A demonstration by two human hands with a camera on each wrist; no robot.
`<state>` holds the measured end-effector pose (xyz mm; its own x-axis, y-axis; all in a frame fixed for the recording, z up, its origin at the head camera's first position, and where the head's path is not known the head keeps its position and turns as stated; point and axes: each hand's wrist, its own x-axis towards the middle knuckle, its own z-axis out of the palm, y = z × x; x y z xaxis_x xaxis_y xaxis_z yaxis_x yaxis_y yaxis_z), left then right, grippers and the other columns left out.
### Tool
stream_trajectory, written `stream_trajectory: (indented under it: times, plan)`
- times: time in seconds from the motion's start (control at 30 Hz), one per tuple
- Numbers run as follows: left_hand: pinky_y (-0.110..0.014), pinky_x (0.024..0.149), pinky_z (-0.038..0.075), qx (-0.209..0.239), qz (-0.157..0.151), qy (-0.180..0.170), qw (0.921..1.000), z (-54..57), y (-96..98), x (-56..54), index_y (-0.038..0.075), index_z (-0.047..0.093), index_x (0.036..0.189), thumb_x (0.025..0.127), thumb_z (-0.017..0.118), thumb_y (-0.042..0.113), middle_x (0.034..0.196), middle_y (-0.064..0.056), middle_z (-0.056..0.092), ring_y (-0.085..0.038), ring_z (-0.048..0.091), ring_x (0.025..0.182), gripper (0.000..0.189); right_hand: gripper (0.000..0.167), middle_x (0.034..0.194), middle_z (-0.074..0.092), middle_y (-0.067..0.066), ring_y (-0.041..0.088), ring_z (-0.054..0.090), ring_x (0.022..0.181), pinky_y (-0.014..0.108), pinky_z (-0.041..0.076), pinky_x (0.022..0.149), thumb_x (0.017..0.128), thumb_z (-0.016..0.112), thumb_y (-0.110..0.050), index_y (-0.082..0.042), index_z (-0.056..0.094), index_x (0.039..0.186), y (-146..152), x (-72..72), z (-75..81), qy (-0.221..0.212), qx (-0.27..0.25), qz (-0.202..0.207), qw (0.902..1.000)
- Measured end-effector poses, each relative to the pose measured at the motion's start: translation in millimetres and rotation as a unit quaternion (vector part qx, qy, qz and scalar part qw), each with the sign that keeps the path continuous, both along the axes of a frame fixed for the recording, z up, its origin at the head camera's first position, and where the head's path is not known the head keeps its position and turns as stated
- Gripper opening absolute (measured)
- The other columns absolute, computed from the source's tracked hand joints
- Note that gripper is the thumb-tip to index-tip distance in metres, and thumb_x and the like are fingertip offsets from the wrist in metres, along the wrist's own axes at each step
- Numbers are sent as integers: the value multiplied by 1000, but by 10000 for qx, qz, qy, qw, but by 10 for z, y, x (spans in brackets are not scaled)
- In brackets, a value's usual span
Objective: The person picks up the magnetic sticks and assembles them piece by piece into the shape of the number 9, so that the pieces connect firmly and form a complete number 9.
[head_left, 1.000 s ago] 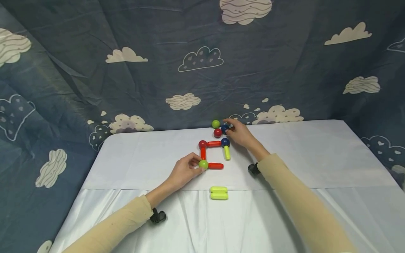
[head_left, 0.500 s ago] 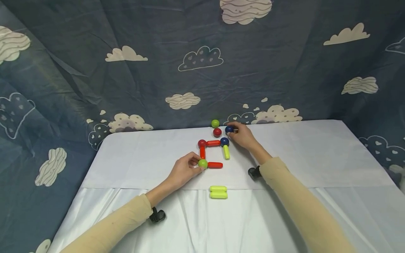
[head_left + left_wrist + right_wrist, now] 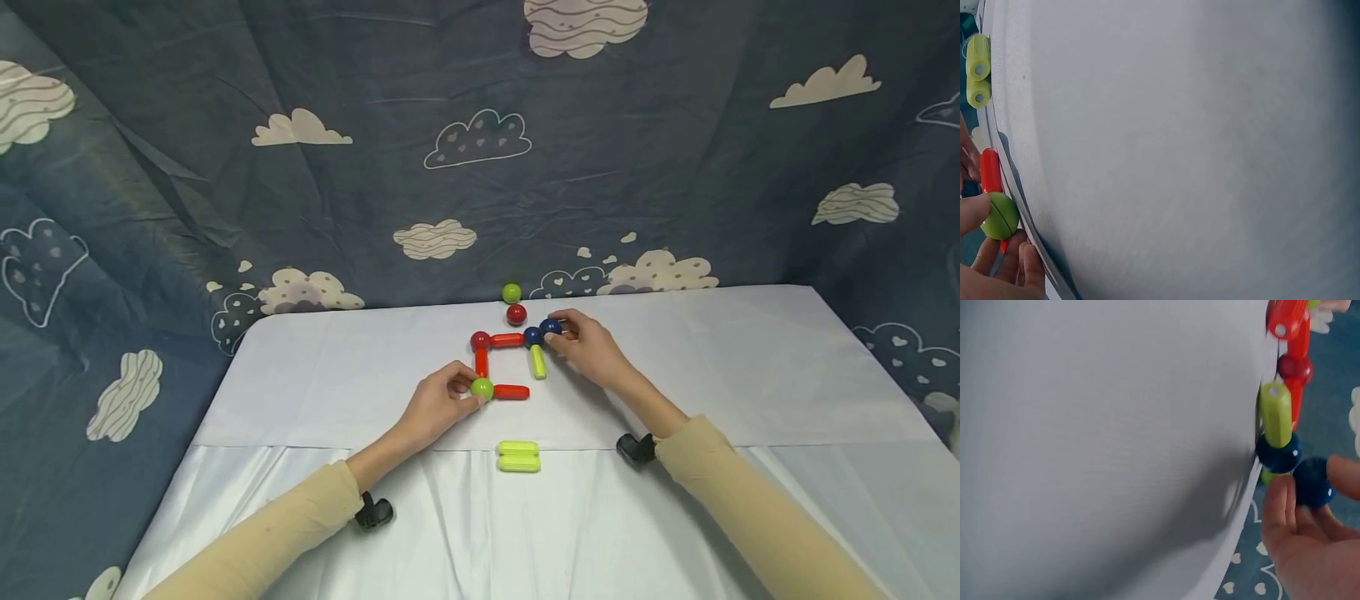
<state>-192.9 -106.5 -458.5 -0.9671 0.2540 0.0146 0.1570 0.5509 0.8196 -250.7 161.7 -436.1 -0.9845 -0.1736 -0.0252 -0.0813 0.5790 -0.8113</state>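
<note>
My left hand (image 3: pixel 437 406) pinches a green ball (image 3: pixel 482 388) at the near left corner of a three-sided frame of balls and rods on the table. One red rod (image 3: pixel 512 392) points right from that ball. Another red rod (image 3: pixel 481 363) runs back to a dark red ball (image 3: pixel 480 341), and a third red rod (image 3: pixel 507 340) joins it to a blue ball (image 3: pixel 532 337). From there a yellow-green rod (image 3: pixel 538 363) extends toward the front. My right hand (image 3: pixel 592 350) holds a second blue ball (image 3: pixel 1314 482) between thumb and fingers, close beside the frame's blue corner.
A loose red ball (image 3: pixel 516 315) and a green ball (image 3: pixel 512 293) sit behind the frame, near the table's back edge. Two yellow-green rods (image 3: pixel 518 457) lie side by side in front. A dark cloud-patterned curtain (image 3: pixel 337 217) hangs behind the white tabletop (image 3: pixel 300 400).
My right hand has taken the second blue ball away from the loose balls, first right, then toward the front beside the frame's blue corner. The left hand stays on the green ball.
</note>
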Motion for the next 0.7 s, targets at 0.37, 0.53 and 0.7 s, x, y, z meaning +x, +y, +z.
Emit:
stream_trajectory:
  times: [0.37,0.53,0.7]
  plan:
    - [-33,80,49,-78,13,-23,10000,13,3,8,14,65,109,86,76,15,98,1,62,-17,56,88,25,40,113,63,10,22,61,91,32,53,72,88,75,-18,-9,63,125,72,401,-13,-197,242,879,9956]
    - [-32,79,50,-56,14,8,10000,9,-1,-3,13,66,108,86,77,15,97,1,63,-16,57,88,25,39,98,61,3,20,55,83,31,49,71,84,79,-16,-10,66,121,28,469,-48,-155,690,1066,9918]
    - [-32,79,50,-27,7,-20,10000,13,2,0,13,66,108,86,77,15,97,1,63,-16,57,87,24,40,97,62,2,20,55,83,31,49,71,83,80,-15,-11,66,121,-7,481,-61,-133,728,1120,9909]
